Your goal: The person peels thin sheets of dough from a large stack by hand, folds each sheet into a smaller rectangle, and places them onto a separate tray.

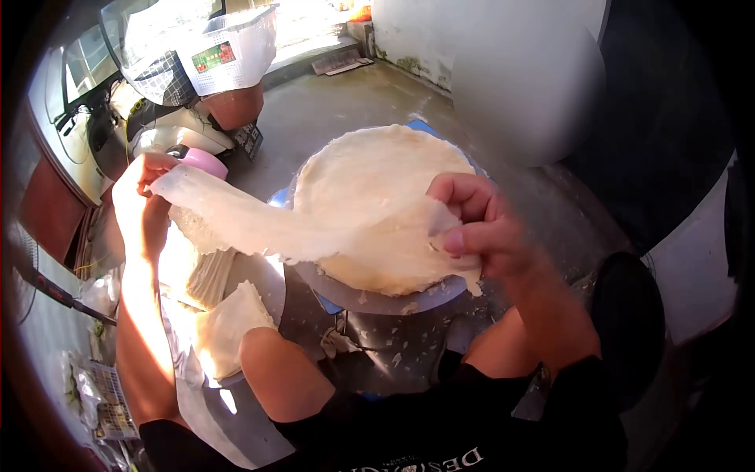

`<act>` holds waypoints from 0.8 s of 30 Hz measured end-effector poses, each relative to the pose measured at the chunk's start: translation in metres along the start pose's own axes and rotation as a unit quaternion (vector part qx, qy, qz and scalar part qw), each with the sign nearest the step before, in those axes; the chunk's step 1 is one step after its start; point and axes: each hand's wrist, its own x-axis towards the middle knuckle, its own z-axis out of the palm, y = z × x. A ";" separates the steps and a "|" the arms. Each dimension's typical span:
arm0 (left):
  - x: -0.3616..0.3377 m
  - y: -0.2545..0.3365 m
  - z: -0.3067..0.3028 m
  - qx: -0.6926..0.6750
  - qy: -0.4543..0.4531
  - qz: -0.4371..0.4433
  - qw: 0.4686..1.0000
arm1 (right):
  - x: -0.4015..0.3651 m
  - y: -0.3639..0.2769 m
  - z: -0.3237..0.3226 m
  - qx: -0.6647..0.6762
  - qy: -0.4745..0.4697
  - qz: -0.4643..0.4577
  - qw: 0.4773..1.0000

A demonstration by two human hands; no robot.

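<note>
Round tray [381, 305] below, left hand [143, 193] and right hand [484, 224] pinch a sheet [255, 222] across its left edge, probably preventing folds.

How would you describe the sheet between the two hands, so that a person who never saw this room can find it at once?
Start at the large pale disc in the middle. Crossing its left edge, one thin, whitish sheet stretches between the left hand and the right hand. Unlike the layered stack at lower left, it is held by both hands, drooping between them.
</note>
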 end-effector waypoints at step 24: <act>0.154 -0.014 0.118 0.055 0.004 0.044 0.998 | 0.082 -0.115 -0.133 -0.485 0.362 -0.175 0.776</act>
